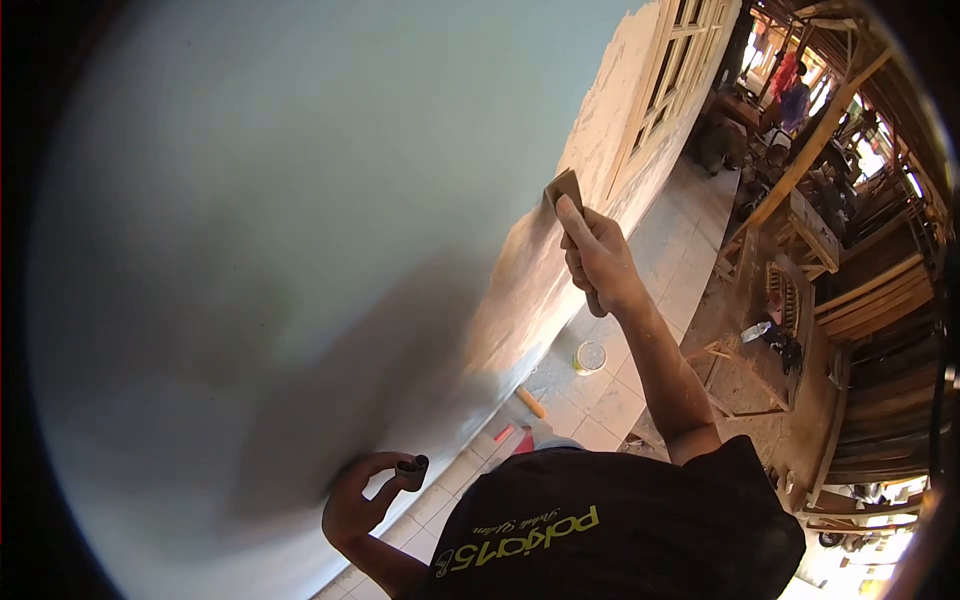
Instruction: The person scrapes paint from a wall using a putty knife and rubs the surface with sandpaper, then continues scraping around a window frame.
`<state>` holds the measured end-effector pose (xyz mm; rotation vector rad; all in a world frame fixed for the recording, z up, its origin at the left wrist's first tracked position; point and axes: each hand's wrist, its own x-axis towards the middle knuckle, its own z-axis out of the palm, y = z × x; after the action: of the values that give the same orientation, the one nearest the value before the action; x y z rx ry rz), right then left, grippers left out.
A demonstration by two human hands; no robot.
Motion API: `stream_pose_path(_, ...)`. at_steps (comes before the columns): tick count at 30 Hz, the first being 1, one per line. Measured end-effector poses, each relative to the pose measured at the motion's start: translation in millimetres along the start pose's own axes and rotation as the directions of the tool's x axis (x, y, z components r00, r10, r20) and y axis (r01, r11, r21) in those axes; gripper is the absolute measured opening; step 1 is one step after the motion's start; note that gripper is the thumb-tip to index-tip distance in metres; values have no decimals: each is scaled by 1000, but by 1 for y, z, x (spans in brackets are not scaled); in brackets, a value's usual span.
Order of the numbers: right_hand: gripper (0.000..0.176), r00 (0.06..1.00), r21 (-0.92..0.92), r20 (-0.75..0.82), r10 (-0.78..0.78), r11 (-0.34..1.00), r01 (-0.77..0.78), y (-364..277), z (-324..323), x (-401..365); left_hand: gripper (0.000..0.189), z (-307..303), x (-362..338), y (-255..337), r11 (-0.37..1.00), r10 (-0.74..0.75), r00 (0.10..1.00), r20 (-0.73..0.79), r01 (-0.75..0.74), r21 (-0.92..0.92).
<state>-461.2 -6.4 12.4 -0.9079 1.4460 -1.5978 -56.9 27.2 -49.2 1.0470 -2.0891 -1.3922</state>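
My right hand (pixel 602 262) is closed around a flat brown block (pixel 566 187) with a squared end. The thumb lies along its face, and the lower end pokes out below my fingers. The block's upper edge is right at the pale wall (pixel 400 130), beside a bare, peach-coloured patch (pixel 525 270) with a ragged border. Lower left, my left hand (pixel 358 498) is close to the wall, thumb and fingers pinched on a small dark curled piece (pixel 411 471), which looks like a rolled sheet.
A window frame (pixel 668 90) is set in the wall at the upper right. On the tiled floor (pixel 610 400) stand a white bucket (pixel 589 357) and, by the wall, a wooden handle (pixel 531 402). Timber benches (pixel 745 370) and stacked planks (pixel 880 300) fill the right side. A person (pixel 795 105) is far back.
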Motion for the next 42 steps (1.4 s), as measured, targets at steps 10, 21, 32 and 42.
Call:
stream_pose_path(10,48,1000,-42,-24,14,999,-15,16,-2,-3,28,-2,2,-5,997,26,999,25,-25,-70)
stream_pose_path(21,47,1000,-96,-3,-8,995,7,10,-7,6,30,-4,4,-10,993,107,991,77,-103,-56)
stream_pose_path(32,46,1000,-21,10,14,1000,-14,5,-4,13,29,-4,4,-8,989,118,989,86,-109,-103)
stream_pose_path(42,49,996,-61,-17,-84,995,83,-17,0,14,29,-3,4,-5,996,83,994,76,-81,-28)
